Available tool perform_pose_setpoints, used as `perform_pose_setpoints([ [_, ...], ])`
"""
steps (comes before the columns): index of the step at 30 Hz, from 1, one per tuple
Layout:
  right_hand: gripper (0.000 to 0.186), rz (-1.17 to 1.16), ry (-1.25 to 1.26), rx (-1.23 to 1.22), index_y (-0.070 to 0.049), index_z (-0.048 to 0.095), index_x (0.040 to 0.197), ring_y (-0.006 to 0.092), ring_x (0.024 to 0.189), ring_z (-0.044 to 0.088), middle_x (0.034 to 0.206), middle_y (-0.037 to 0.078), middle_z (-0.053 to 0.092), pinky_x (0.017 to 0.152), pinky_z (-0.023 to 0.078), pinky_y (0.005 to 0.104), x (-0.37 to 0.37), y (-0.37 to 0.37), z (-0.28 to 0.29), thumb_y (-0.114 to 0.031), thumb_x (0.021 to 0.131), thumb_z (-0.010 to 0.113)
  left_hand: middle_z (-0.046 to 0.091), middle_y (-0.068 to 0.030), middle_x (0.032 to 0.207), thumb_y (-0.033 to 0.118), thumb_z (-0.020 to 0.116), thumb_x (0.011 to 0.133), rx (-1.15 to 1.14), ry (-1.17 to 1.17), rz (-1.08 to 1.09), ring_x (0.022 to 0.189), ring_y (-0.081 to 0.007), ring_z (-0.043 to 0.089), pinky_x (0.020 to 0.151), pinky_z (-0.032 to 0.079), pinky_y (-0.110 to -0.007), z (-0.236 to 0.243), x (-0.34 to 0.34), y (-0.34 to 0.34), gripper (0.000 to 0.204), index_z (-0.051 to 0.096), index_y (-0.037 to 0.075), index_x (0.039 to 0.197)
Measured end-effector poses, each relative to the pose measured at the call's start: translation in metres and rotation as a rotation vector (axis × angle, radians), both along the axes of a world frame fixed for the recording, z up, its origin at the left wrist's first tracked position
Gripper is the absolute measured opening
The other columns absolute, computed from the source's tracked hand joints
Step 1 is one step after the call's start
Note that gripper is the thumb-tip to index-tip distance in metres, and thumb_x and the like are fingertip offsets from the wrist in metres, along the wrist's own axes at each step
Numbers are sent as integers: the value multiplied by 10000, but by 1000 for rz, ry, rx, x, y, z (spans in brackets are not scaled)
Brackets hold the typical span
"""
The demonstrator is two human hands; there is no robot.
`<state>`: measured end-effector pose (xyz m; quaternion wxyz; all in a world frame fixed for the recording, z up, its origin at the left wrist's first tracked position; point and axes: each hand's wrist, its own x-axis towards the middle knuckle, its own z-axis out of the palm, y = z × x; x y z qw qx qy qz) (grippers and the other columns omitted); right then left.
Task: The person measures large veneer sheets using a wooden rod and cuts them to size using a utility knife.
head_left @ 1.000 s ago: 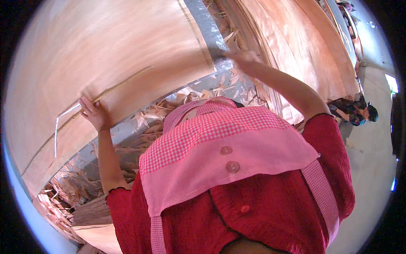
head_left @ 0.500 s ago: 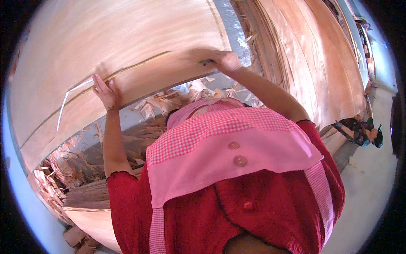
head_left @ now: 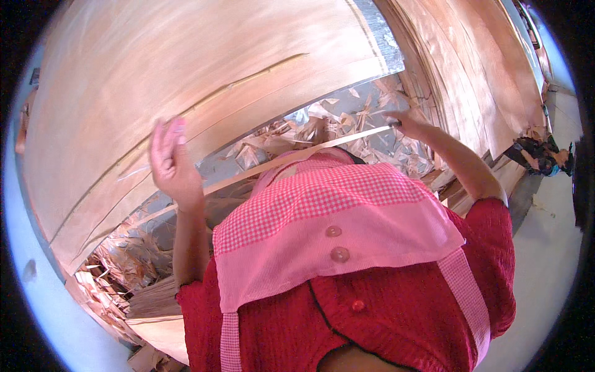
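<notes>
Where the right hand [head_left: 414, 123] hangs: past the sheet's near edge, over scraps [head_left: 304, 133], its fingers clenched around a small dark tool [head_left: 395, 124].
Strip [head_left: 297, 154]: pale and narrow, starting at the right fingertips and slanting down-left, passing behind the left forearm; whether those fingers pinch it directly, or where its far end stops, I cannot tell.
Left hand [head_left: 170, 158]: blurred, fingers released and apparently empty, pointing away from the body; contact with the sheet is unclear.
Sheet [head_left: 186, 62]: mostly beyond the left fingers, lying on the tabletop [head_left: 388, 46], whose grey corner shows just beyond the right fingers.
Slit [head_left: 251, 75]: in the sheet, slanting up and right from beside the left fingers.
Stack [head_left: 477, 80]: right of the right fingers.
Snag risk: the strip could catch on the left forearm and snap if pulled hard.
Slip risk: if the strip is joined to the sheet, a tug could drag it, the left fingers not clearly bracing it.
Cut risk: a sharp tool could nick skin if the right fingers shift.
</notes>
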<state>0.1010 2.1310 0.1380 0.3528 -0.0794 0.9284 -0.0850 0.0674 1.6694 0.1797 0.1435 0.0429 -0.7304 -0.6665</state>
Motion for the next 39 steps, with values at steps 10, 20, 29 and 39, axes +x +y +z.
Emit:
perform_pose_setpoints([
  [10, 315, -784, -13, -1326, -45, 536, 1076, 81, 619, 514, 759, 0, 572, 527, 448, 211, -32, -212, 37, -166, 798, 618, 591, -154, 960, -21, 522, 792, 957, -618, -529, 855, -188, 605, 716, 512, -264, 37, -29, 93, 316, 479, 2, 1104],
  [20, 189, -1237, 45, -839, -15, 610, 894, 124, 540, 544, 692, 60, 611, 475, 417, 247, 9, -85, -10, -182, 809, 589, 440, -141, 1227, 75, 590, 740, -774, 506, -658, 1115, -330, 427, 938, 350, -405, -83, -75, 199, 437, 468, 46, 1159],
  [29, 221, -1443, 162, -1011, 11, 613, 726, 124, 387, 466, 564, 76, 561, 338, 340, 254, -95, -24, -80, -206, 749, 651, 486, -99, 1194, 80, 454, 767, -1093, 793, -875, 1155, -259, 416, 966, 343, -358, -134, -129, 272, 332, 542, 60, 1086],
  [39, 190, -1524, 178, -890, 18, 587, 665, 135, 415, 470, 514, 50, 497, 377, 354, 266, -90, -54, -76, -152, 729, 641, 323, -119, 1323, 111, 419, 797, -1181, 519, -903, 1233, -277, 281, 987, 275, -438, -119, -107, 276, 434, 395, 30, 1223],
])
